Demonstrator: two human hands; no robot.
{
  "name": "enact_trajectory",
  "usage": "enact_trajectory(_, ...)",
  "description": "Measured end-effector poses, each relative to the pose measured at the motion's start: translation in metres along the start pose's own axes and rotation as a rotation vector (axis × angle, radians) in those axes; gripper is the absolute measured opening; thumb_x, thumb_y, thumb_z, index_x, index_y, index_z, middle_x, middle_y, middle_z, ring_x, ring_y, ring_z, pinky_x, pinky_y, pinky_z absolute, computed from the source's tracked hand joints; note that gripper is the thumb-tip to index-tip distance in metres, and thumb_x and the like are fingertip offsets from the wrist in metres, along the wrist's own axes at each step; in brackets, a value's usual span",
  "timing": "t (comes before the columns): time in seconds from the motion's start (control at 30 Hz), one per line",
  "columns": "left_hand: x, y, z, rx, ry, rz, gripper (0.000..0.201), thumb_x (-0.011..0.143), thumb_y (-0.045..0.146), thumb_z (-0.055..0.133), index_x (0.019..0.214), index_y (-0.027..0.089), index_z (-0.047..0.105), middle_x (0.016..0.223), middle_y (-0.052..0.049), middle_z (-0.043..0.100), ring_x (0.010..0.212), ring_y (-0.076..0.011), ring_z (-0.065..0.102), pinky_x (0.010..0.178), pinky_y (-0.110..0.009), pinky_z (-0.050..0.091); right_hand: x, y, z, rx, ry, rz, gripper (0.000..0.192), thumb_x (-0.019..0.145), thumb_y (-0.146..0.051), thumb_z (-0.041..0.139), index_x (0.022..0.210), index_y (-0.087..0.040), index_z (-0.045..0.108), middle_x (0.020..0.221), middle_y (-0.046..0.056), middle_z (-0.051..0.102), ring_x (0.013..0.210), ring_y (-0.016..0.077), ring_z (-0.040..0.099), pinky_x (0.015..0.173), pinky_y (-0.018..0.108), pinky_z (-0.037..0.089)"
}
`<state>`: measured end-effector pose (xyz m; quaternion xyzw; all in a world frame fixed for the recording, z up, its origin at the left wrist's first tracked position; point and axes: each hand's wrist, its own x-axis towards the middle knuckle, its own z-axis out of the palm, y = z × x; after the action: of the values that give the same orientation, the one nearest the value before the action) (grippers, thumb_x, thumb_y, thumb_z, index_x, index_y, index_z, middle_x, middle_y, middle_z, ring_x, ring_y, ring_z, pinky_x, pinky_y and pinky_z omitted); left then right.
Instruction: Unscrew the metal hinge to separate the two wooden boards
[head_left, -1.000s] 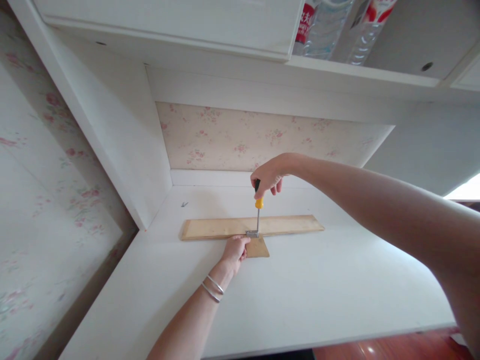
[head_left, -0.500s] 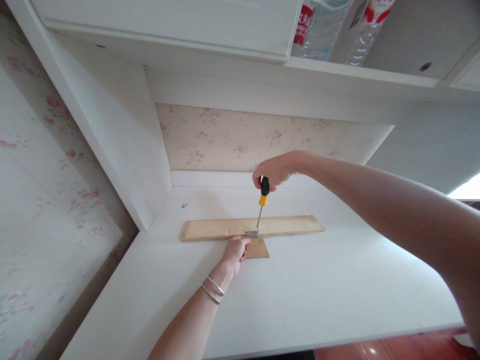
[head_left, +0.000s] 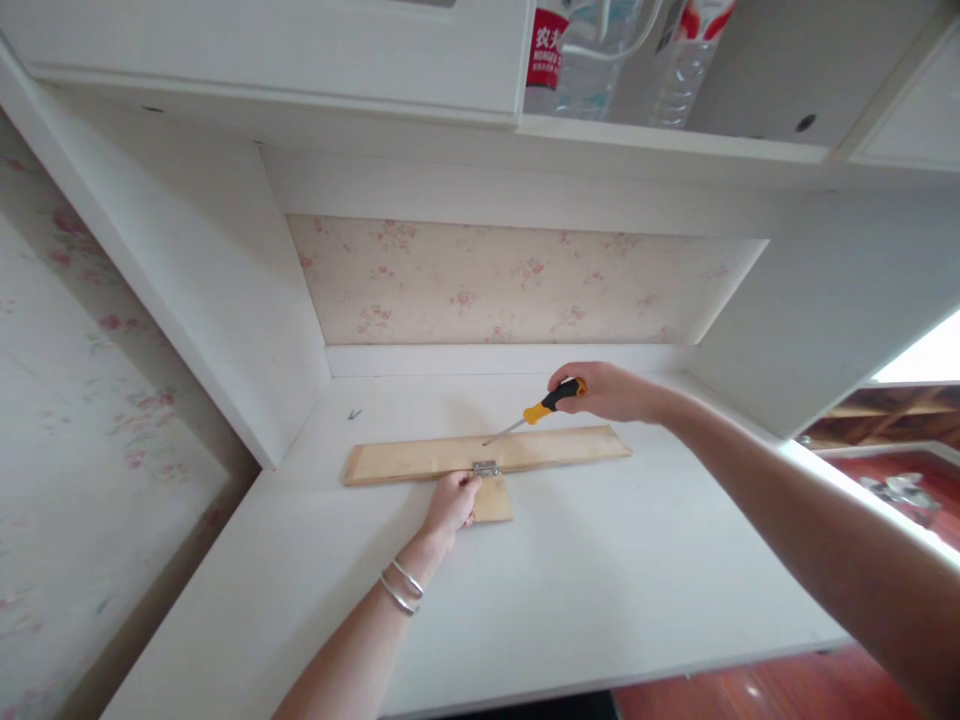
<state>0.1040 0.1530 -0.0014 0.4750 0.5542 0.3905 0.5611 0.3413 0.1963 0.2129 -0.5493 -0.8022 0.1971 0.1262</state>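
My right hand (head_left: 600, 390) grips a black and yellow screwdriver (head_left: 541, 408), tilted with its tip to the lower left, over the long wooden board (head_left: 420, 457). Whether the tip touches the wood I cannot tell. A small metal hinge (head_left: 486, 468) lies where the board meets a short wooden piece (head_left: 495, 500) on its near side. My left hand (head_left: 453, 502) is closed on the left edge of that short piece, fingertips beside the hinge. Two silver bangles (head_left: 403, 588) circle the left wrist.
Several small screws (head_left: 354, 414) appear to lie on the white desktop (head_left: 600, 570) beyond the board's left end. Low over the back hangs a white cabinet (head_left: 285, 60), with plastic bottles (head_left: 600, 60) in its open section. White side panels (head_left: 187, 260) bound the desk.
My right hand has swung right and lower, tipping the screwdriver from near upright to a slant and its tip off the hinge. My left hand keeps its hold. The camera view has shifted.
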Motion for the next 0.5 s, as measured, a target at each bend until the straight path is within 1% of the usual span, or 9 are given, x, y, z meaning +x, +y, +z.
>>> enact_trajectory(0.07,0.000,-0.001,0.001,0.050,0.009,0.007,0.022,0.078,0.037,0.053,0.067,0.018,0.050,0.044,0.007,0.039,0.034,-0.0076,0.040,0.035,-0.019,0.024,-0.020,0.029,0.027,0.239,0.088,0.098,0.031,0.071,-0.038,0.065,0.098,-0.022,0.064,0.075,0.000,0.064,0.064,0.0140,0.055,0.058,0.026,0.041)
enact_trajectory(0.1,0.000,0.000,0.001,0.090,0.015,0.013,0.025,0.079,0.039,0.052,0.066,0.018,0.049,0.043,0.007,0.040,0.034,-0.0078,0.041,0.035,-0.019,0.025,-0.030,0.043,0.042,0.399,0.133,0.138,0.034,0.071,-0.040,0.067,0.099,-0.021,0.064,0.076,0.001,0.064,0.066,0.0143,0.056,0.061,0.027,0.044)
enact_trajectory(0.17,-0.002,0.001,0.000,0.196,0.033,0.031,0.031,0.081,0.043,0.050,0.064,0.018,0.047,0.042,0.006,0.042,0.034,-0.0085,0.043,0.036,-0.019,0.026,-0.048,0.068,0.071,0.739,0.231,0.193,0.041,0.067,-0.041,0.073,0.100,-0.020,0.063,0.083,0.003,0.065,0.075,0.0158,0.060,0.072,0.030,0.049)
enact_trajectory(0.23,-0.006,0.003,-0.002,0.308,0.061,0.060,0.035,0.082,0.048,0.049,0.065,0.018,0.049,0.043,0.005,0.047,0.033,-0.0091,0.045,0.038,-0.019,0.027,-0.064,0.087,0.099,1.021,0.327,0.225,0.039,0.064,-0.039,0.077,0.096,-0.019,0.065,0.097,0.005,0.065,0.090,0.0180,0.061,0.083,0.031,0.051)
enact_trajectory(0.27,-0.007,0.003,-0.003,0.356,0.078,0.077,0.036,0.083,0.050,0.048,0.067,0.017,0.051,0.047,0.003,0.052,0.033,-0.0093,0.047,0.038,-0.020,0.028,-0.071,0.093,0.111,1.126,0.359,0.266,0.038,0.063,-0.038,0.078,0.093,-0.020,0.066,0.100,0.004,0.064,0.093,0.0182,0.061,0.085,0.030,0.051)
enact_trajectory(0.3,-0.009,0.003,-0.004,0.400,0.093,0.095,0.036,0.083,0.050,0.048,0.071,0.017,0.054,0.053,0.002,0.057,0.034,-0.0094,0.048,0.040,-0.020,0.029,-0.077,0.099,0.121,1.204,0.412,0.303,0.037,0.061,-0.037,0.080,0.091,-0.020,0.067,0.100,0.003,0.064,0.094,0.0178,0.061,0.086,0.029,0.051)
enact_trajectory(0.37,-0.014,0.004,-0.005,0.505,0.145,0.151,0.033,0.084,0.049,0.049,0.081,0.017,0.058,0.070,-0.002,0.064,0.040,-0.0106,0.053,0.044,-0.022,0.034,-0.085,0.106,0.138,1.313,0.446,0.337,0.035,0.060,-0.033,0.081,0.090,-0.020,0.068,0.102,0.003,0.064,0.096,0.0173,0.061,0.087,0.027,0.052)
enact_trajectory(0.43,-0.019,0.006,-0.005,0.642,0.242,0.247,0.027,0.085,0.043,0.051,0.089,0.017,0.058,0.083,-0.005,0.065,0.057,-0.0147,0.061,0.054,-0.024,0.041,-0.089,0.110,0.151,1.375,0.457,0.339,0.033,0.062,-0.031,0.081,0.091,-0.020,0.068,0.103,0.003,0.065,0.097,0.0166,0.061,0.087,0.025,0.052)
enact_trajectory(0.5,-0.024,0.012,-0.003,0.787,0.324,0.375,0.021,0.088,0.036,0.049,0.092,0.017,0.057,0.091,-0.007,0.064,0.077,-0.0184,0.063,0.066,-0.026,0.044,-0.089,0.113,0.160,1.417,0.477,0.345,0.032,0.063,-0.029,0.080,0.091,-0.021,0.068,0.103,0.002,0.065,0.097,0.0159,0.062,0.087,0.024,0.052)
